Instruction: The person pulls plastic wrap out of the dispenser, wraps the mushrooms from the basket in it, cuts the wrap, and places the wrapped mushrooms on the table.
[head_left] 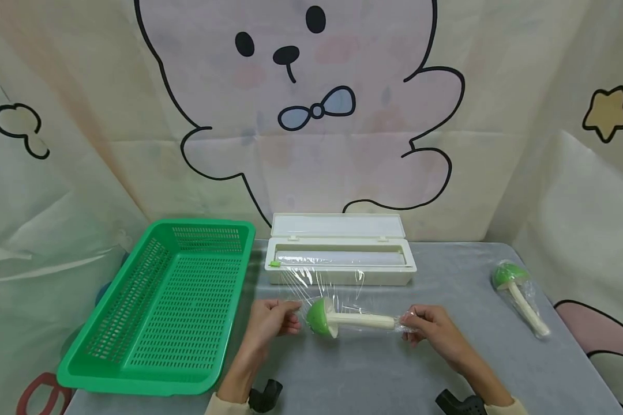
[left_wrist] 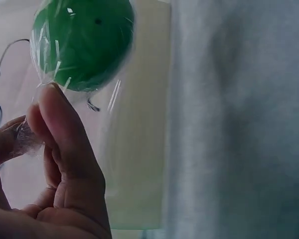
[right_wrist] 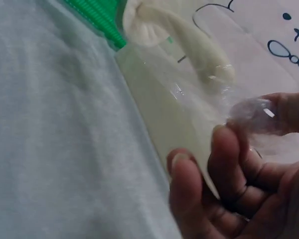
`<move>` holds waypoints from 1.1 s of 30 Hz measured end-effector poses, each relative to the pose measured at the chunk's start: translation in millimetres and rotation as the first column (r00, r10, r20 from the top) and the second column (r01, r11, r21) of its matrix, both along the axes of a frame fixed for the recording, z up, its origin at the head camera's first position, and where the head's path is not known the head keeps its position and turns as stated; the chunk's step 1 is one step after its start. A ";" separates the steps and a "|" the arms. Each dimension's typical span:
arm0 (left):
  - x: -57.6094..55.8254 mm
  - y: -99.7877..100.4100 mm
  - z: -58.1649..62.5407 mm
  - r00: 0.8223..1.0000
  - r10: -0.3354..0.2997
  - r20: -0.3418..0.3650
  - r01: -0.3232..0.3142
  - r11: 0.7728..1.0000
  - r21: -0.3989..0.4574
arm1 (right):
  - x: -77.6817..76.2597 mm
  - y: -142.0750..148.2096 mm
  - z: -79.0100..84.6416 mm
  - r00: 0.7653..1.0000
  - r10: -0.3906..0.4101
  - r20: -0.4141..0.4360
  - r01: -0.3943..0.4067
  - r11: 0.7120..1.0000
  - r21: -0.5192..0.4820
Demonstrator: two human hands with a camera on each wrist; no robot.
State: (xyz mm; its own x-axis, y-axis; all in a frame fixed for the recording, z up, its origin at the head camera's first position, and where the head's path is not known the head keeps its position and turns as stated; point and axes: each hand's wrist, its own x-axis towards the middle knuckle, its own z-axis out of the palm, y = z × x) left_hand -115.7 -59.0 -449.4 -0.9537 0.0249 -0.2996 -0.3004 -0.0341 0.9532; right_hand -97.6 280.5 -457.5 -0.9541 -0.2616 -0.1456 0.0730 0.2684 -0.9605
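Observation:
A toy mushroom [head_left: 360, 320] with a green cap and a pale stem lies sideways between the hands, with clear plastic wrap [head_left: 342, 294] around it. The wrap stretches back to a white wrap dispenser [head_left: 342, 276], whose lid stands up. At the cap end, my left hand [head_left: 271, 320] pinches bunched wrap between thumb and fingers; its wrist view shows the green cap [left_wrist: 84, 42] just beyond the fingertips. Gathered wrap at the stem's end is pinched by my right hand [head_left: 430, 327]. In the right wrist view the pale stem [right_wrist: 189, 42] stands apart from the fingers.
To the left sits a green plastic basket [head_left: 173, 323] with slotted sides. Another wrapped green-capped mushroom [head_left: 521, 302] lies at the table's right side. The grey-covered table [head_left: 353, 374] backs onto a printed curtain [head_left: 311, 173]. Something red [head_left: 41, 392] shows at the lower left.

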 end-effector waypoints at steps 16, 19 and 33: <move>-1.2 -0.8 -50.1 0.998 0.014 0.057 -0.016 0.999 0.047 | 0.4 -17.9 -46.5 0.981 -0.189 0.031 0.183 0.972 0.146; 1.2 -1.8 -49.5 0.996 0.020 -0.085 -0.025 0.998 -0.049 | 1.5 -19.7 -48.3 0.972 -0.233 -0.025 0.234 0.964 0.127; -9.4 -8.3 -61.7 0.703 -0.414 -0.578 -0.126 0.728 -0.674 | -4.7 -18.3 -64.6 0.644 0.096 -0.759 0.224 0.925 0.308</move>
